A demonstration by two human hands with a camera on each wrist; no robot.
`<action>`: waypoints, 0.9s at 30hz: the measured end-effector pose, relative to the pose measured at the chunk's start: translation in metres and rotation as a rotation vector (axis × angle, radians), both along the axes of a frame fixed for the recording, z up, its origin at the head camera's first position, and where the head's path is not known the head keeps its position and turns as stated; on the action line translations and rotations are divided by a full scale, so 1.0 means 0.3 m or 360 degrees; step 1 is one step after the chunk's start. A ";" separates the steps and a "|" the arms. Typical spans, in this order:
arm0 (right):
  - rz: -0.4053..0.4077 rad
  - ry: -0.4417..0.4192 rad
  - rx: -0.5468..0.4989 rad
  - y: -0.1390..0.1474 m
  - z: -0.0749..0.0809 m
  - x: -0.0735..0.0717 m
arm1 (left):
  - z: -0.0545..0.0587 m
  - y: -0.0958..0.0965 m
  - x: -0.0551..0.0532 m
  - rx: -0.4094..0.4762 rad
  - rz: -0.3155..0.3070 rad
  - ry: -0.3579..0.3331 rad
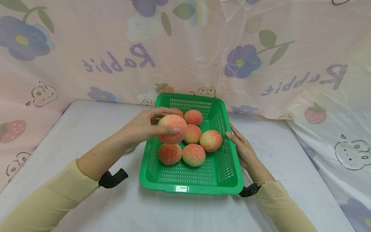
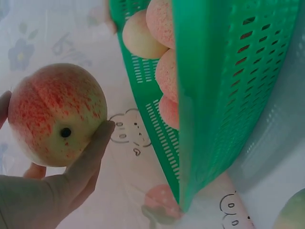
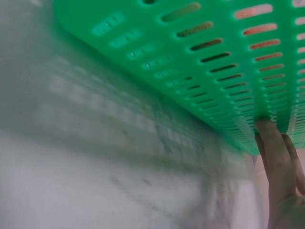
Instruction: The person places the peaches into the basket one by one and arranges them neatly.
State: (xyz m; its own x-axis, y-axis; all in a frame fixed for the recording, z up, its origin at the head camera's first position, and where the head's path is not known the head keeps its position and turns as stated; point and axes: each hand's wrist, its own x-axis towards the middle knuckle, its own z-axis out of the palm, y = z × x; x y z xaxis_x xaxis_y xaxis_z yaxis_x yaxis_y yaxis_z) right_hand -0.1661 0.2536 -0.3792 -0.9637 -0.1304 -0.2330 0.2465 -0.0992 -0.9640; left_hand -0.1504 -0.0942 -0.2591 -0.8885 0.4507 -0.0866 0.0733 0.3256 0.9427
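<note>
My left hand [image 1: 142, 127] holds a peach [image 1: 173, 129] between thumb and fingers, above the left side of a green plastic basket [image 1: 191, 190]. In the left wrist view the same peach [image 2: 57, 114] shows a small dark hole in its yellowish skin. Several red-and-yellow peaches lie inside the basket, among them a peach [image 1: 211, 141] near the right wall and a peach [image 1: 193, 155] towards the front. My right hand [image 1: 244, 149] grips the basket's right rim, thumb at the rim. Its fingers [image 3: 274, 152] lie along the perforated outer wall in the right wrist view.
A white-topped table [image 1: 116, 206] bears the basket. Behind and beside it hangs a printed cloth [image 1: 185, 48]. Partly hidden by my left wrist is a small green object [image 1: 130, 149], and its rounded edge [image 2: 293, 214] shows in the left wrist view.
</note>
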 end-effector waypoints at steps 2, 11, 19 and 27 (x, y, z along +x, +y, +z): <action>-0.0001 0.0006 0.0014 0.000 0.001 0.000 | 0.007 0.017 -0.003 -0.0039 -0.0042 0.0011; -0.0007 -0.0001 0.0027 -0.001 0.007 0.001 | 0.027 0.078 -0.036 -0.0142 -0.0205 0.0030; 0.0005 -0.0002 0.0020 0.001 0.008 0.002 | 0.047 0.142 -0.062 -0.0158 -0.0341 0.0014; 0.0016 -0.0020 -0.0006 -0.001 0.001 -0.001 | 0.059 0.201 -0.071 -0.0183 -0.0430 -0.0066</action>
State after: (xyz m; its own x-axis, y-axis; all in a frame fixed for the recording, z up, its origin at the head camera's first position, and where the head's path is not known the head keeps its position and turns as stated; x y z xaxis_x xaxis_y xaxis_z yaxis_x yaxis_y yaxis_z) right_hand -0.1664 0.2532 -0.3789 -0.9593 -0.1409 -0.2446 0.2597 -0.1005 -0.9605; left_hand -0.1718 -0.0339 -0.2413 -0.7324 0.6556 -0.1841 0.1342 0.4041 0.9048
